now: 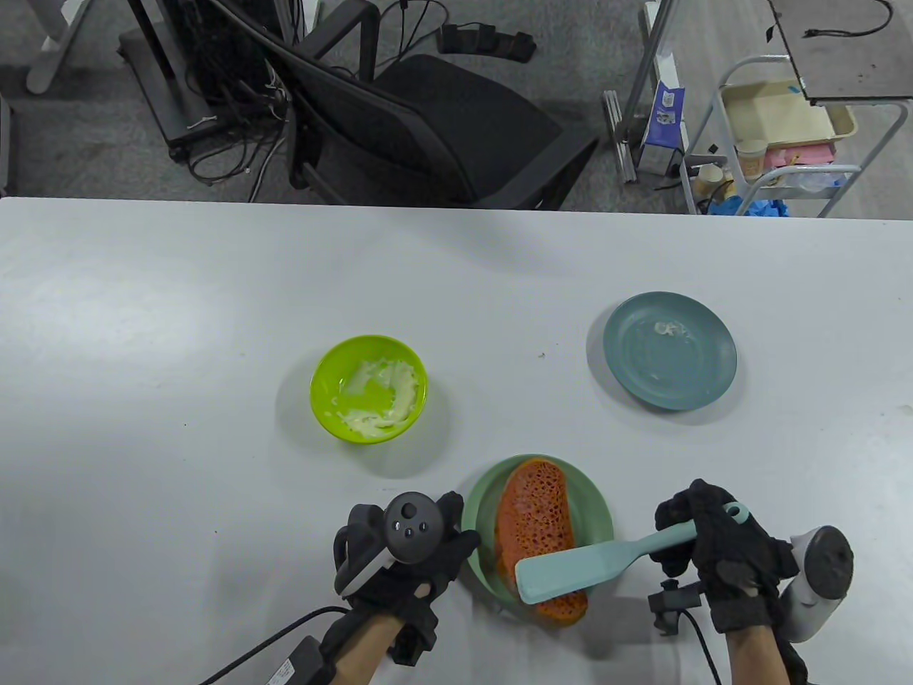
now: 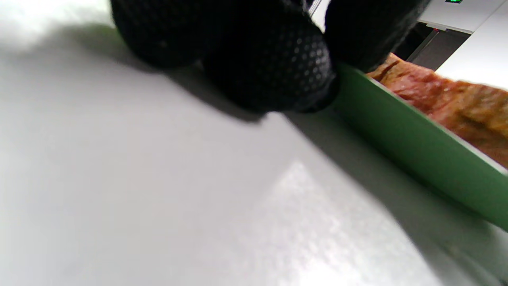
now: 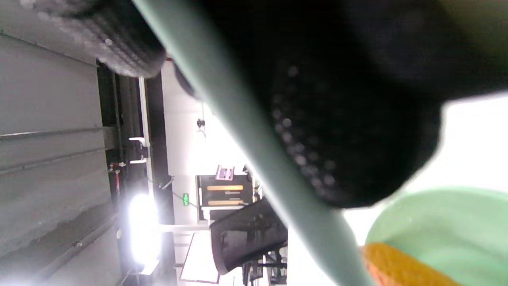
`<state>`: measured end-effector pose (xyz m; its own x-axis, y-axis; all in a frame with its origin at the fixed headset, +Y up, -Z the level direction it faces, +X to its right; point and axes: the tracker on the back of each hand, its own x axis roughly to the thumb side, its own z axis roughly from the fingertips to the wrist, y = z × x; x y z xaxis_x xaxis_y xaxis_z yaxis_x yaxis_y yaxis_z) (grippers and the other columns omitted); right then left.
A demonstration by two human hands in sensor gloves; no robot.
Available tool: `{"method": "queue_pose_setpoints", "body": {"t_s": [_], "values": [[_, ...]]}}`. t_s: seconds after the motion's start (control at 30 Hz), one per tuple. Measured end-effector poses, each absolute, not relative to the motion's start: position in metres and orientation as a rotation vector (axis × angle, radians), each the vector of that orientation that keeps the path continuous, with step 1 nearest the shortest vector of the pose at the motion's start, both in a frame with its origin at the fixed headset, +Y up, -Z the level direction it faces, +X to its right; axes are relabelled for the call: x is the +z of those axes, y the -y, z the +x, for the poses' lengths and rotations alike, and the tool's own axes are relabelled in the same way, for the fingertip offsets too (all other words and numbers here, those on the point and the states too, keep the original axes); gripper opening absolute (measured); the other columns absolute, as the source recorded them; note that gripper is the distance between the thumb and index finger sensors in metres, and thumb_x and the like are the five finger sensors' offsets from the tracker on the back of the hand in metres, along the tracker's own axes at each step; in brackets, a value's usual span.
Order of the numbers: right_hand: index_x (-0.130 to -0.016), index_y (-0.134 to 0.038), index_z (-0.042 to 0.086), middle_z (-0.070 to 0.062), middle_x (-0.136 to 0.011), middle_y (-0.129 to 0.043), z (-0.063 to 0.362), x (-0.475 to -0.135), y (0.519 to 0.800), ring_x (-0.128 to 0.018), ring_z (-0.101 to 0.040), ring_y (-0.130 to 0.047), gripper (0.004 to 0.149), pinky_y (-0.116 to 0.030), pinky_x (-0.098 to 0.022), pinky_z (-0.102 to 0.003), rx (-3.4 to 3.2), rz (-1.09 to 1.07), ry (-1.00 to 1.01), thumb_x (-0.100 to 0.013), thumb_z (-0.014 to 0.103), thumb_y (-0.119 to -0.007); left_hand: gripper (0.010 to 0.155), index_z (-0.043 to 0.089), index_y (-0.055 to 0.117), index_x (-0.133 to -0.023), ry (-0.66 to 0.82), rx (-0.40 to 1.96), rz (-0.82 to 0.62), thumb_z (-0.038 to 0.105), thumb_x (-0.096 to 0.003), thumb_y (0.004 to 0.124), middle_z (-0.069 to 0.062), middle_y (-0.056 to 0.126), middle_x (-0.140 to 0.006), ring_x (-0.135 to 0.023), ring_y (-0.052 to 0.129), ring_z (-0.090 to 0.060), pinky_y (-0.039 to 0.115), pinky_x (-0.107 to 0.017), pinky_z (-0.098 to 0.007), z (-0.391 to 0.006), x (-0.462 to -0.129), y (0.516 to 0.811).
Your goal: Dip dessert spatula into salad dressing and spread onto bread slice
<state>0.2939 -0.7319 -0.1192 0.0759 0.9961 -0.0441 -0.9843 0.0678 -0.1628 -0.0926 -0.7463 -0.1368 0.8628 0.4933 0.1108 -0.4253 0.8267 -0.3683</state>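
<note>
Spatula (image 1: 570,567), pale teal, flat-bladed: handle gripped in the curled fingers of the right hand (image 1: 720,553), blade reaching across toward the left hand and lying over the near end of the bread slice (image 1: 535,524). In the right wrist view the handle (image 3: 254,159) runs diagonally under the gloved fingers (image 3: 349,131).

Bread slice, orange-red, porous surface: lies on a light green plate (image 1: 599,517) between the two hands, its near end overhanging the plate's rim.

Left hand (image 1: 410,556): rests on the table (image 1: 178,321) just beside the plate, fingers touching its rim; the left wrist view shows fingertips (image 2: 274,67) against the plate's edge (image 2: 416,147). Whether they grip or merely press it cannot be told.

Bowl (image 1: 369,389), lime green, holding smeared white dressing (image 1: 381,399): beyond the left hand, apart from the plate.

Second plate (image 1: 669,351), blue-grey, with a small white smear: beyond the right hand, well apart.

Office chair (image 1: 428,121), black: past the table's far edge.
</note>
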Motion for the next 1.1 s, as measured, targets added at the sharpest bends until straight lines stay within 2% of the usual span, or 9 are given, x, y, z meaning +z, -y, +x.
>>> {"method": "queue_pose_setpoints", "body": {"t_s": [0.27,0.63,0.83,1.1], "values": [[-0.058,-0.089,0.007,-0.022,-0.048,-0.097,0.292,-0.118,0.731,-0.014,-0.037,-0.104,0.042,-0.093,-0.002,-0.038,1.520,-0.168,0.084,-0.047,0.045,-0.074,0.064,0.011,0.066,-0.103,0.206,0.491,-0.342,0.050,-0.0543,0.080,0.009,0.096,-0.067,-0.039,0.103,-0.003,0.090,-0.031,-0.026,-0.093,-0.137,0.746],[-0.049,-0.091,0.010,-0.020,-0.038,-0.098,0.325,-0.113,0.715,-0.003,-0.034,-0.098,0.041,-0.084,0.006,-0.036,1.597,-0.302,0.228,-0.048,0.044,-0.069,0.064,0.011,0.066,-0.103,0.206,0.491,-0.342,0.050,-0.0541,0.080,0.010,0.096,-0.067,-0.039,0.103,-0.003,0.089,-0.030,-0.026,-0.093,-0.137,0.746],[-0.049,-0.091,0.010,-0.019,-0.038,-0.098,0.338,-0.110,0.711,-0.002,-0.034,-0.097,0.040,-0.083,0.007,-0.035,1.607,-0.335,0.267,-0.048,0.044,-0.069,0.064,0.011,0.066,-0.103,0.204,0.494,-0.346,0.050,-0.0542,0.080,0.010,0.096,-0.067,-0.039,0.103,-0.003,0.090,-0.030,-0.026,-0.093,-0.137,0.746],[-0.050,-0.091,0.011,-0.019,-0.038,-0.098,0.335,-0.110,0.713,-0.001,-0.033,-0.098,0.041,-0.084,0.008,-0.035,1.580,-0.308,0.266,-0.048,0.045,-0.069,0.064,0.011,0.066,-0.103,0.204,0.492,-0.346,0.050,-0.0542,0.080,0.010,0.096,-0.067,-0.039,0.103,-0.002,0.090,-0.030,-0.026,-0.092,-0.137,0.746]]}}
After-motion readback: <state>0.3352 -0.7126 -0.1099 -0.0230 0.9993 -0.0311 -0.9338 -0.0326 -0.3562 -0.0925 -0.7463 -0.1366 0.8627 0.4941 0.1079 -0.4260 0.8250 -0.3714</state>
